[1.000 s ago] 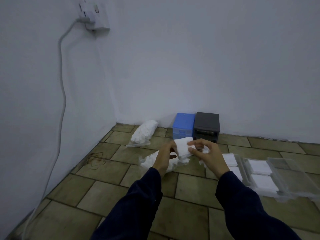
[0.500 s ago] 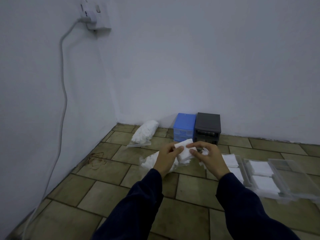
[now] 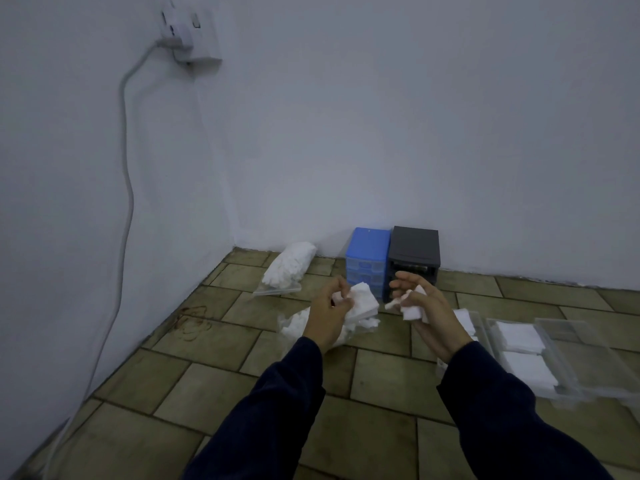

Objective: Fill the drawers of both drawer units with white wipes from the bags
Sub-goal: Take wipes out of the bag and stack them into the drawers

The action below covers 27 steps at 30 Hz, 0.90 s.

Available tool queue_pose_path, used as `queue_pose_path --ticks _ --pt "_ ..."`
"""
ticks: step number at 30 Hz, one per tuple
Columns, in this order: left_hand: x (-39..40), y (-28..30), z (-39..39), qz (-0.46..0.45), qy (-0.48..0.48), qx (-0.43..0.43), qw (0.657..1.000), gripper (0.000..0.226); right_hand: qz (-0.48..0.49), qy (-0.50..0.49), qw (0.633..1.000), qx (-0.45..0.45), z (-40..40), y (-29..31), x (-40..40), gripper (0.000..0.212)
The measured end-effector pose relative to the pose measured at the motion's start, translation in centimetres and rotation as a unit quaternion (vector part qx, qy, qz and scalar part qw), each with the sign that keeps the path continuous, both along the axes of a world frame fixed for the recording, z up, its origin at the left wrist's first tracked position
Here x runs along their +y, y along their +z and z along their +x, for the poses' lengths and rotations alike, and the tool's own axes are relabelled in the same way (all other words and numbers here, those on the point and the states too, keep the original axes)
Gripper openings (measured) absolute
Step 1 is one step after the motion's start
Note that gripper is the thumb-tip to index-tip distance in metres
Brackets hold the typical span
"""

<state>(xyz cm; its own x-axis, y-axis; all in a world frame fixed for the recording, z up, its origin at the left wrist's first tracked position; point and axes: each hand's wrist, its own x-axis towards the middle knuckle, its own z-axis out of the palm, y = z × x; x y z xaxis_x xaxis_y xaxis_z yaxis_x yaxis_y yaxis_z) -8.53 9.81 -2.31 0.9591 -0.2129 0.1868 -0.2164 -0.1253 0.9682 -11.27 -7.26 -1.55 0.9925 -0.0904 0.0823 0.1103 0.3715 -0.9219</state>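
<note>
Two hands apart, left hand [image 3: 327, 311] and right hand [image 3: 427, 311] each pinching wipes [image 3: 362, 299].

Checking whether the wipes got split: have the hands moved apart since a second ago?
Yes. The left hand drew left of the blue drawer unit; the right hand shifted right.

wall socket [image 3: 194, 32] with white cable [image 3: 126, 174], brown scribble [image 3: 192, 318] on tiled floor [image 3: 381, 375]

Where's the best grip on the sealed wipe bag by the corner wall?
Take the bag of wipes round its bulging middle, coming from above. It lies on its side on the tiled floor, plump and soft, so fingers can wrap across its width. The flat empty flap at the near end would probably just slip or tear.
</note>
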Motion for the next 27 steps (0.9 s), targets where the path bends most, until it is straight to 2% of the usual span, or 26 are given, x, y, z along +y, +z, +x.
queue_pose_path --ticks 4,7,10,14,18,22,27 --pt "-0.3 0.1 -0.2 0.02 -0.029 0.044 0.998 0.039 0.057 0.02 0.998 0.0 -0.3 0.5 0.2 0.044" --pt "-0.9 0.6 -0.5 -0.003 -0.054 0.104 0.993 0.014 0.056 0.05 0.997 -0.013 -0.5 0.5 0.3 0.049" --pt "-1.6 0.8 -0.4 -0.046 -0.042 0.141 0.988 0.026 0.03 0.078 0.996 -0.029 -0.7 0.5 0.5 0.051" --pt "-2.0 1.0 -0.5 -0.069 -0.035 0.152 0.985 0.025 -0.001 0.097 0.995 -0.036 -0.8 0.4 0.6 0.051" --pt "-1.7 0.8 0.0 -0.069 -0.002 0.16 0.985 0.025 0.004 0.104 0.994 -0.039 -0.9 0.2 0.5 0.047" --pt "-1.2 0.5 0.4 -0.11 0.026 0.181 0.977 0.025 -0.013 0.095 0.994 -0.049 -0.9 0.3 0.5 0.039" --pt "-0.7 0.4 0.5 -0.123 0.05 0.172 0.976 0.008 0.002 0.046 0.999 -0.01 -0.3 -0.4 -0.3 0.025"
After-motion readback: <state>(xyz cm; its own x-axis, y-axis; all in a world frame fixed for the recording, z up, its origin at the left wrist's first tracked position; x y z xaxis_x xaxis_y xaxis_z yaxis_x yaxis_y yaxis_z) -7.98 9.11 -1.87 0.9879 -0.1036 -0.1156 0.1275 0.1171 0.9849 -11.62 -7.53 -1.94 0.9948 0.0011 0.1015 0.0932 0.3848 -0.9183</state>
